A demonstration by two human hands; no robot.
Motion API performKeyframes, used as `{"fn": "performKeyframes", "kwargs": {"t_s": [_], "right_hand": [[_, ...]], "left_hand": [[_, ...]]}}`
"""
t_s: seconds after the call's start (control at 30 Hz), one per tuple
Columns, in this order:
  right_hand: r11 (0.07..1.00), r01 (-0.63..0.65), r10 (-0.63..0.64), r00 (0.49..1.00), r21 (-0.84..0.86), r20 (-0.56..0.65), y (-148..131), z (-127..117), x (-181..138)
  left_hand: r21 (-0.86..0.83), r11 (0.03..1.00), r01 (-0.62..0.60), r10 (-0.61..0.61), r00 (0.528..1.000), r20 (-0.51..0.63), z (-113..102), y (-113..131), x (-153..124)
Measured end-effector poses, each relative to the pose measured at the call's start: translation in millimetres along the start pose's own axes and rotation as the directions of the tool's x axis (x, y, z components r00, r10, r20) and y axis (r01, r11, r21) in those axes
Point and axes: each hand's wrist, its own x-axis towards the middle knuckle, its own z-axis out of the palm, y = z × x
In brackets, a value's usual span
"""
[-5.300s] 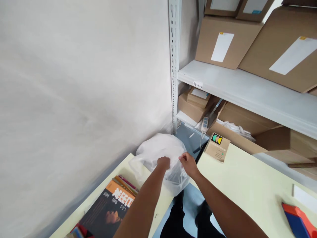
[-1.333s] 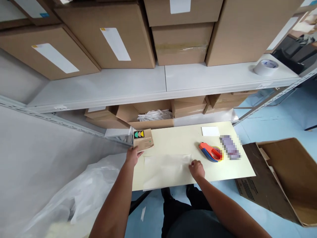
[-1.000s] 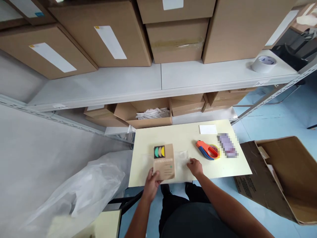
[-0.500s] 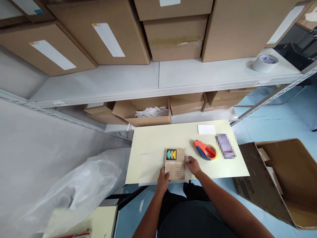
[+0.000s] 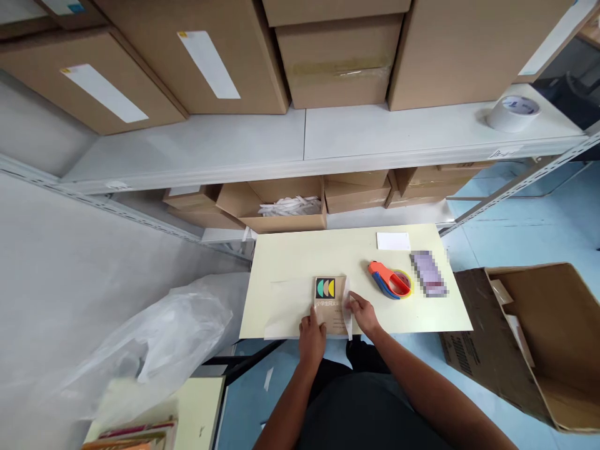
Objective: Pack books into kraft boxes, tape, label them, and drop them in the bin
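A small brown book (image 5: 329,299) with coloured half-circles on its cover lies on a clear plastic sheet (image 5: 289,307) near the front edge of the pale yellow table (image 5: 328,256). My left hand (image 5: 312,332) rests on the book's lower left corner, fingers pressing it down. My right hand (image 5: 362,312) pinches the sheet's right edge and lifts it up against the book's right side.
An orange and blue tape dispenser (image 5: 390,280), a white card (image 5: 393,240) and a blurred purple item (image 5: 428,273) lie on the table's right half. Shelves with cardboard boxes (image 5: 335,59) stand behind, a tape roll (image 5: 512,112) on them. An open carton (image 5: 529,337) sits right, a white plastic bag (image 5: 154,344) left.
My left hand took the book from the table's far left corner and laid it on the plastic sheet. My right hand has now lifted the sheet's right edge over the book's side.
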Motion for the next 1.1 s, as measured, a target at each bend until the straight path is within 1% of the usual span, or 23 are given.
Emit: {"fn": "performKeyframes", "kwargs": {"t_s": [0.07, 0.13, 0.3, 0.43, 0.57, 0.67, 0.73, 0.83, 0.9, 0.93, 0.97, 1.03, 1.1], "right_hand": [[0.998, -0.070, 0.069, 0.997, -0.010, -0.023, 4.5, 2.2, 2.1], [0.991, -0.121, 0.118, 0.992, -0.053, -0.048, 5.4, 4.2, 5.7], [0.972, -0.169, 0.152, 0.982, -0.162, -0.110, -7.2, 8.4, 12.5], [0.956, -0.189, 0.161, 0.978, -0.227, -0.134, -16.7, 8.5, 12.8], [0.955, -0.173, 0.141, 0.979, -0.239, -0.144, -23.1, 8.9, 9.4], [0.966, -0.125, 0.092, 0.984, -0.226, -0.152, -32.9, 14.8, 3.4], [0.977, -0.072, 0.037, 0.984, -0.201, -0.172, -43.3, 21.8, -1.7], [0.989, 0.015, -0.045, 0.979, -0.149, -0.200, -63.0, 33.8, -9.1], [0.992, 0.034, -0.056, 0.982, -0.124, -0.181, -76.8, 40.9, -13.0], [0.993, 0.031, -0.050, 0.986, -0.118, -0.160, -83.5, 44.2, -14.6], [0.993, 0.024, -0.040, 0.990, -0.117, -0.136, -89.9, 47.3, -15.9], [0.992, 0.021, -0.032, 0.996, -0.125, -0.087, -102.0, 53.5, -18.2], [0.991, 0.030, -0.036, 0.998, -0.132, -0.045, -113.3, 60.8, -20.2]], "left_hand": [[0.052, 0.999, -0.016, 0.017, 0.999, -0.028, 2.4, -0.4, -0.8], [0.076, 0.997, -0.027, 0.029, 0.999, -0.032, 2.8, -0.8, 1.1], [0.065, 0.997, -0.047, 0.046, 0.999, 0.013, 0.1, -1.1, 6.2], [0.010, 0.998, -0.063, 0.062, 0.998, 0.017, -2.0, 3.5, 0.8], [-0.091, 0.992, -0.090, 0.093, 0.995, 0.027, -5.5, 11.3, -7.0], [-0.148, 0.988, -0.046, 0.057, 0.996, 0.068, -9.1, 15.1, -7.3], [-0.187, 0.982, -0.008, 0.027, 0.995, 0.097, -13.3, 15.7, -3.4], [-0.331, 0.944, 0.020, 0.033, 0.988, 0.154, -25.7, 12.4, 7.3], [-0.408, 0.913, 0.009, 0.072, 0.981, 0.182, -38.3, 7.2, 14.6], [-0.425, 0.905, -0.001, 0.085, 0.980, 0.178, -45.5, 4.0, 17.1], [-0.434, 0.901, -0.016, 0.091, 0.984, 0.152, -52.9, 0.8, 18.5], [-0.450, 0.891, -0.067, 0.099, 0.994, 0.049, -67.7, -4.8, 16.7], [-0.480, 0.865, -0.144, 0.144, 0.989, -0.036, -80.7, -8.4, 9.2]]}}
